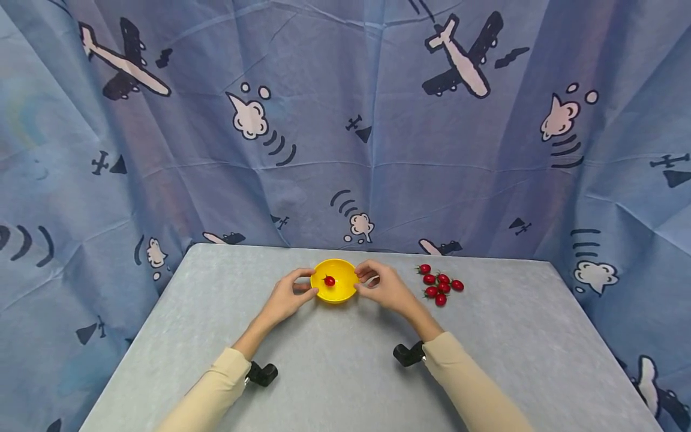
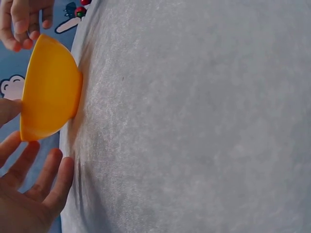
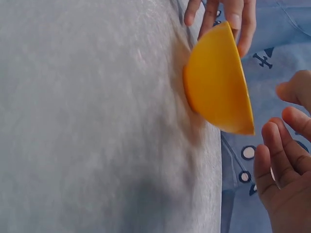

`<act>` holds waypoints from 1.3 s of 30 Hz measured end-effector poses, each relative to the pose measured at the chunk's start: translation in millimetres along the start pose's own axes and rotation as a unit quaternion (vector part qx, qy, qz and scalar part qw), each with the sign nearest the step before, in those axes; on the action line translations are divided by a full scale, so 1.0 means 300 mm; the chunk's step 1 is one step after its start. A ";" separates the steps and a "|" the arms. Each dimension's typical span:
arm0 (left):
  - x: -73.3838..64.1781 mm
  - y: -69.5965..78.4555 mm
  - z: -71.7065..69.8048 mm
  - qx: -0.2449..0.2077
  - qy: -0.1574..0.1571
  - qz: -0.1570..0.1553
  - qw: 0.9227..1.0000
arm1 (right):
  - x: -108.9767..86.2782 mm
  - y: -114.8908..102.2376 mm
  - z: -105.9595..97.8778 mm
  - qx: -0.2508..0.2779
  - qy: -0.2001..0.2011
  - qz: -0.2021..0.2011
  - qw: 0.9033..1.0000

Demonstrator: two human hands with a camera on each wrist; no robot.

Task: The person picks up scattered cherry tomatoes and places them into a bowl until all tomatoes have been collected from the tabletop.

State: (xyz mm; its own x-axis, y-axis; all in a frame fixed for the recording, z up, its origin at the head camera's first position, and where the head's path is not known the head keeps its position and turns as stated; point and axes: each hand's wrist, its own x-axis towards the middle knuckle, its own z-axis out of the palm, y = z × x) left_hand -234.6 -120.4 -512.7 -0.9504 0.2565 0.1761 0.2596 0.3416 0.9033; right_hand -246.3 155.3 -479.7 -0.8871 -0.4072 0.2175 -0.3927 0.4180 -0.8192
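A yellow bowl (image 1: pixel 345 288) stands on the table with one cherry tomato (image 1: pixel 329 280) inside it. My left hand (image 1: pixel 287 295) holds the bowl's left side, its thumb and forefinger at the rim and the other fingers spread. On the opposite side is my right hand (image 1: pixel 387 289), thumb and fingers loosely bent around the rim. In the right wrist view a gap shows between the right fingertips (image 3: pixel 270 128) and the bowl (image 3: pixel 216 80). The tomato is hidden by the bowl's wall in both wrist views.
Several cherry tomatoes (image 1: pixel 444 288) lie in a loose group right of my right hand. The pale cloth-covered table (image 1: pixel 345 372) ends just behind the bowl, where a blue curtain (image 1: pixel 324 138) with airplane prints hangs. A black wrist mount (image 1: pixel 408 354) juts from each sleeve.
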 end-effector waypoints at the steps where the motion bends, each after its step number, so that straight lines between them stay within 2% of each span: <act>1: 0.000 -0.001 0.000 -0.001 0.001 -0.001 1.000 | -0.004 0.001 -0.007 0.000 0.003 0.000 1.000; 13: -0.002 0.004 -0.004 0.000 0.000 -0.016 1.000 | -0.089 0.020 -0.137 -0.019 0.041 0.054 0.997; 18: -0.006 0.015 -0.006 0.000 -0.002 -0.022 1.000 | -0.141 0.060 -0.199 -0.002 0.049 0.044 0.998; 23: -0.008 0.019 -0.006 0.002 -0.003 -0.023 1.000 | -0.202 0.019 -0.269 0.005 0.055 0.028 0.998; 25: -0.008 0.017 -0.005 0.004 -0.004 -0.023 1.000 | -0.222 0.027 -0.293 0.002 0.063 0.018 0.998; 30: -0.008 0.012 -0.009 0.007 -0.006 -0.018 1.000 | -0.265 0.145 -0.343 0.005 0.073 0.013 0.997; 33: -0.006 0.010 -0.011 0.009 -0.006 -0.017 1.000 | -0.297 0.174 -0.379 0.001 0.069 0.028 0.997; 39: -0.004 0.011 -0.011 0.012 -0.011 -0.020 1.000 | -0.364 0.226 -0.452 -0.062 0.083 0.050 0.993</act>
State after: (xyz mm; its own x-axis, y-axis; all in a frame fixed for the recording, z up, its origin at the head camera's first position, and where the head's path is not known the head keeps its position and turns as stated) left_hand -233.1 -122.6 -508.4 -0.9563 0.2618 0.1303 0.2250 0.3742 0.8997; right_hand -209.0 338.3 -486.9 -0.9469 -0.2237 0.2311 -0.3184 0.5503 -0.7719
